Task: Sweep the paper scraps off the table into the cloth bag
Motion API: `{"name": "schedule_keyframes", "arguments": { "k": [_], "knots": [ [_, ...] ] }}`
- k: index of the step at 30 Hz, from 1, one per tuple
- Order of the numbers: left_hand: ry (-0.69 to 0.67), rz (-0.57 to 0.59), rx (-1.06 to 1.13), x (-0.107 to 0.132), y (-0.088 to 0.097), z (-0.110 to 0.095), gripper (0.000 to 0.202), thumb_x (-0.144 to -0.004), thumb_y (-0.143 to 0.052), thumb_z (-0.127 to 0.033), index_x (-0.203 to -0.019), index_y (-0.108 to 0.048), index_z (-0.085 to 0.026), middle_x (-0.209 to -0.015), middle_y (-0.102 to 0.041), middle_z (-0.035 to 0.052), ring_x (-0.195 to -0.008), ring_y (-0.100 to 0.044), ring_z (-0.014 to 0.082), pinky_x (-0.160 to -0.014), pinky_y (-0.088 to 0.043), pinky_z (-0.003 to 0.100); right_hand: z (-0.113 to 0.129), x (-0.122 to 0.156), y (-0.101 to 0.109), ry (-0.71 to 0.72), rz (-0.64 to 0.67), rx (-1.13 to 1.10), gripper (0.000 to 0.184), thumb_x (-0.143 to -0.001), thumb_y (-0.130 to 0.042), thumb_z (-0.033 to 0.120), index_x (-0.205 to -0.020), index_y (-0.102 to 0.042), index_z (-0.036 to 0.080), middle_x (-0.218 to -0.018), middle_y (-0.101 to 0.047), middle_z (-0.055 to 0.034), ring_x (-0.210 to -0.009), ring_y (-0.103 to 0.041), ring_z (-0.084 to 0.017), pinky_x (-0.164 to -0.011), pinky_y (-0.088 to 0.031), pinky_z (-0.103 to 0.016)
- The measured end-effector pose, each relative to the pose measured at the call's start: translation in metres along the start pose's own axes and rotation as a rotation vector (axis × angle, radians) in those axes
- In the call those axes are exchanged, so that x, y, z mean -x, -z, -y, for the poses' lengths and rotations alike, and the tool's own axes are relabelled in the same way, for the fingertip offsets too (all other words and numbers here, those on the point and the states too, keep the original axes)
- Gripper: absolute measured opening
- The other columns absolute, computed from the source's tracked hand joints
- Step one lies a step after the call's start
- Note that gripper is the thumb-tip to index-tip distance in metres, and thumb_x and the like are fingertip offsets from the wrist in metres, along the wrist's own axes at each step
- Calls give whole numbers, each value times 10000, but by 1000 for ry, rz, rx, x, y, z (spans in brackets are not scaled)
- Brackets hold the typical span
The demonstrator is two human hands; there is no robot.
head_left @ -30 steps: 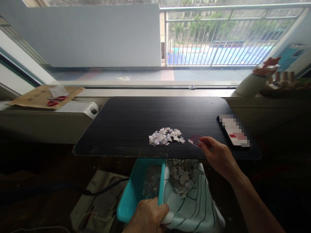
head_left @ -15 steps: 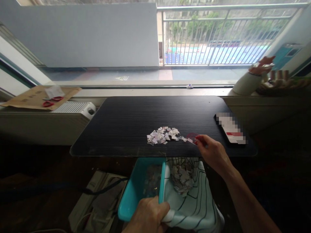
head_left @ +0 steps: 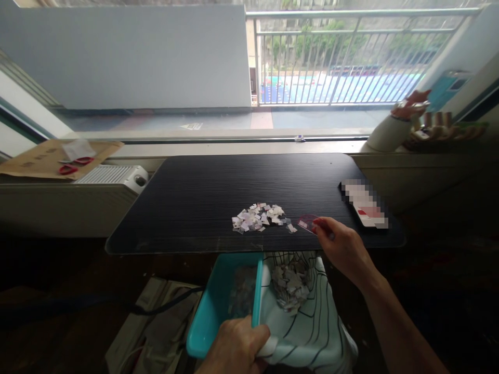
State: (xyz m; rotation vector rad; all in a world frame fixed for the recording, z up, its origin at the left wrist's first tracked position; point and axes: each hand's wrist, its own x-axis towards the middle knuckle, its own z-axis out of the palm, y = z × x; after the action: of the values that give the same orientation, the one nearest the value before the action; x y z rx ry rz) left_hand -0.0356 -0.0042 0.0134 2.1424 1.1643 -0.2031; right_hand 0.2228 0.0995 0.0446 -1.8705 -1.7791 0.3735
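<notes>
My right hand (head_left: 343, 241) pinches a thin, see-through reddish plastic piece (head_left: 307, 222) with a curved edge, shaped like a protractor, low over the dark table (head_left: 241, 179). Just left of it lie a couple of stray scraps, then a loose pile of small whitish paper pieces (head_left: 257, 217). Below the table's front edge, my left hand (head_left: 239, 343) is closed around the near rim of a turquoise bin (head_left: 200, 332), where it meets a pale cloth with dark lines (head_left: 312, 332). Paper scraps (head_left: 292, 285) lie in the cloth's hollow. More pieces sit dimly inside the bin.
A phone-like slab (head_left: 364, 205), partly blurred out, lies at the table's right. Red-handled scissors (head_left: 76, 165) rest on brown paper (head_left: 27, 161) at left, beside a white radiator (head_left: 113, 174). A white vase (head_left: 390, 132) stands on the sill at right.
The view has shifted slightly. The plastic piece has moved a little right, away from the stray scraps by the pile. My left hand keeps its grip on the rim.
</notes>
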Motion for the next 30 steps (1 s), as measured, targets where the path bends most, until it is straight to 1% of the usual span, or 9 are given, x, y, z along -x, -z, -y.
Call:
{"name": "schedule_keyframes", "arguments": {
  "k": [5,9,12,14,17,21,25,27,30],
  "knots": [
    [5,-35,4,0,0,0,140,-658,-587,-102,-743,-530,-196,-781,-611,9,-737,-589,193,-568,-318,258,-1,4,0,32,38,-18,216,-842,-483,291,-963,-642,208,-865,-687,-50,-745,-623,-185,-696,-456,-291],
    [-14,-34,5,0,-4,3,137,-656,-595,-122,-741,-525,-203,-763,-606,7,-706,-579,189,-562,-326,254,-1,4,-2,17,25,-59,222,-848,-482,303,-973,-640,210,-860,-683,-45,-733,-616,-175,-690,-458,-283],
    [-47,-64,20,0,-9,9,129,-669,-563,-110,-738,-513,-208,-737,-594,4,-677,-561,174,-565,-343,242,-4,2,-3,23,30,-56,223,-847,-481,300,-965,-644,205,-862,-683,-51,-733,-616,-176,-696,-460,-288],
    [-75,-87,47,0,-12,11,127,-684,-537,-99,-735,-506,-211,-724,-580,0,-660,-544,161,-574,-356,233,-5,0,-3,6,9,-32,225,-846,-479,300,-961,-646,203,-854,-683,-56,-732,-615,-182,-693,-461,-295],
    [-82,-102,71,0,-13,11,124,-688,-525,-97,-726,-497,-212,-709,-562,-3,-640,-528,155,-579,-367,228,-4,-2,-5,13,0,-57,229,-848,-476,300,-973,-643,206,-843,-682,-51,-725,-614,-175,-685,-463,-285],
    [-55,-89,60,0,-11,9,115,-681,-535,-109,-720,-497,-210,-706,-558,0,-632,-519,157,-572,-369,230,-2,-4,-6,40,27,-52,236,-854,-462,296,-962,-645,195,-824,-683,-56,-712,-615,-178,-667,-462,-284],
    [-66,-74,64,0,-9,8,96,-698,-532,-124,-719,-500,-212,-704,-559,3,-629,-514,158,-571,-372,234,-4,-5,-5,23,-24,-16,235,-846,-466,295,-952,-648,191,-844,-687,-67,-719,-618,-186,-682,-464,-300],
    [-70,-70,65,-1,-8,8,107,-691,-534,-117,-728,-501,-212,-720,-563,2,-636,-517,157,-568,-369,231,-4,-5,-5,43,0,-54,233,-847,-466,297,-959,-646,199,-843,-688,-58,-707,-617,-174,-673,-465,-285],
    [-68,-46,53,-3,-7,7,165,-643,-546,-81,-736,-495,-207,-754,-570,0,-652,-527,154,-563,-359,227,-2,-5,-6,57,49,-68,236,-850,-462,298,-967,-645,204,-821,-686,-49,-702,-618,-172,-655,-461,-274]
  ]
}}
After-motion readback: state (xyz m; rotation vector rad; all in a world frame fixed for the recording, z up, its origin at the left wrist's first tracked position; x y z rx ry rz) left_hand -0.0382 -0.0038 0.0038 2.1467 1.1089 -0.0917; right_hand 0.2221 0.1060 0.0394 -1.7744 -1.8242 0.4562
